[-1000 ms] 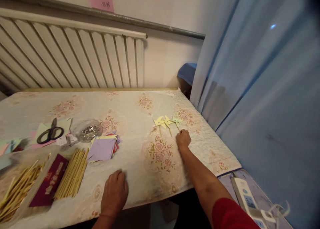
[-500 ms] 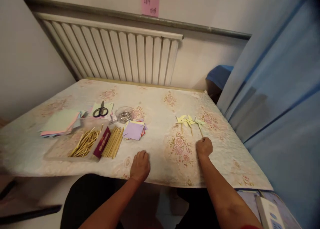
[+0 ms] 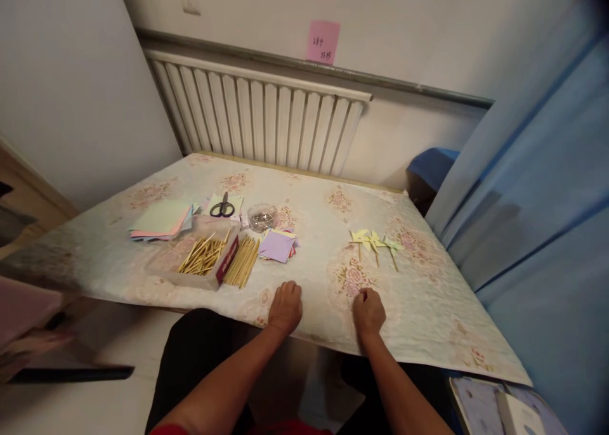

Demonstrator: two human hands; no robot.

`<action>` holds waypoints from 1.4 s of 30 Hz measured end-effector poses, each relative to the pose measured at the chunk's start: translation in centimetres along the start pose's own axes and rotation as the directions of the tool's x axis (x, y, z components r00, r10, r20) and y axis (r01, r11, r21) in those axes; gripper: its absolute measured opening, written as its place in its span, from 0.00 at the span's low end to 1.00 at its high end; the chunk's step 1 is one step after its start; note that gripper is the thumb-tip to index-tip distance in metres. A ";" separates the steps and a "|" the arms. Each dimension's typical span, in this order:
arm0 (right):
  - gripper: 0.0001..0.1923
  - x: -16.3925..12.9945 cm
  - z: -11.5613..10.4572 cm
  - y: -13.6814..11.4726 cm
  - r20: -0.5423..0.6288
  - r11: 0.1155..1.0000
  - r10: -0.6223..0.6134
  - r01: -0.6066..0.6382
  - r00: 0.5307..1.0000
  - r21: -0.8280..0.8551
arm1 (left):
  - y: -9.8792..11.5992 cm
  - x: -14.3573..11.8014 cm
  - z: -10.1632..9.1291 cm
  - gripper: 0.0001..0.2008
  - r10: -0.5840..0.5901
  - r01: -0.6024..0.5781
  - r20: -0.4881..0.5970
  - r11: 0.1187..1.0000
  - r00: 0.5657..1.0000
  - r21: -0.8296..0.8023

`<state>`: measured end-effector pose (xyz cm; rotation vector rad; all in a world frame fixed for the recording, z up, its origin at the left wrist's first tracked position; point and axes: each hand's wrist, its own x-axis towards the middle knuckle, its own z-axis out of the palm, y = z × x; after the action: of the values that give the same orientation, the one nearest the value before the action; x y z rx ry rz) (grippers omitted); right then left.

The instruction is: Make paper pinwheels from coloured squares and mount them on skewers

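My left hand (image 3: pixel 285 308) rests palm down on the flowered tablecloth (image 3: pixel 428 308) near the front edge, fingers together, holding nothing. My right hand (image 3: pixel 368 309) lies beside it in a loose fist, also with nothing in it. Three paper pinwheels on sticks (image 3: pixel 375 241) lie in a row farther back on the right, apart from both hands. Left of centre sit a small stack of coloured paper squares (image 3: pixel 277 245), a bundle of wooden sticks (image 3: pixel 243 269) and a clear tray of sticks (image 3: pixel 200 257).
Black scissors (image 3: pixel 222 208) lie on paper at the back left, next to a small clear bowl of metal pins (image 3: pixel 261 218) and a pile of pastel sheets (image 3: pixel 160 219). A white radiator (image 3: pixel 257 121) stands behind the table. A blue curtain (image 3: pixel 537 188) hangs at the right.
My right hand has let go of the rightmost pinwheel and drawn back toward the front edge. The view has swung left and back, showing more of the table.
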<state>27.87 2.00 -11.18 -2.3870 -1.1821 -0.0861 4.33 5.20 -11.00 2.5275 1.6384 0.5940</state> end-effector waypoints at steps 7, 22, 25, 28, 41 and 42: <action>0.11 -1.2 0.3 -1.0 0.034 0.985 -0.120 0.124 0.992 -0.120 | -0.9 -0.9 -0.2 0.08 0.033 -0.033 0.003 0.996 0.999 -0.080; 0.10 -1.3 0.7 -1.1 0.025 0.966 -0.157 0.159 0.987 -0.202 | -5.6 -1.5 -1.2 0.10 -0.011 0.013 0.008 0.917 1.000 -0.399; 0.10 -1.4 0.7 -1.1 0.020 0.964 -0.165 0.165 0.986 -0.207 | -7.5 -1.9 -1.9 0.10 -0.012 0.014 0.011 0.942 1.000 -0.336; 0.10 -1.4 0.7 -1.1 0.017 0.963 -0.167 0.167 0.986 -0.212 | -9.3 -2.3 -2.4 0.10 -0.012 0.010 -0.009 0.975 1.000 -0.223; 0.10 -1.4 0.6 -1.2 0.032 0.961 -0.164 0.167 0.986 -0.219 | -8.9 -2.6 -2.8 0.08 -0.096 0.097 -0.042 0.995 0.994 0.013; 0.10 -1.4 0.6 -1.2 0.025 0.961 -0.169 0.171 0.985 -0.217 | -8.9 -2.4 -2.8 0.08 -0.121 0.121 -0.040 0.993 0.992 -0.009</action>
<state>25.97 1.82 -11.68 -2.4662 -1.4461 -0.2776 -5.20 6.45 -11.40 2.4055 1.7851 0.6407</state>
